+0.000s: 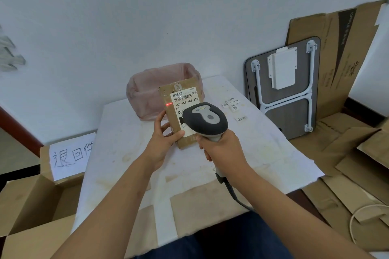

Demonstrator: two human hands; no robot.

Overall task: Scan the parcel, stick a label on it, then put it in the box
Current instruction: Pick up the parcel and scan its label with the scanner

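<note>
A flat brown cardboard parcel with a white printed shipping label stands tilted above the table's middle. My left hand grips its lower left edge. My right hand is closed around the handle of a grey and black barcode scanner, whose head covers the parcel's lower right. A red scan light glows on the parcel's left side beside the label. Several small handwritten paper labels lie on the table to the right. An open cardboard box with a handwritten white sign sits at the lower left.
The table is covered with a stained white sheet. A bin with a pink plastic liner stands behind the parcel. A folded lap table and flattened cardboard lean on the wall at right. The scanner's cable runs toward my lap.
</note>
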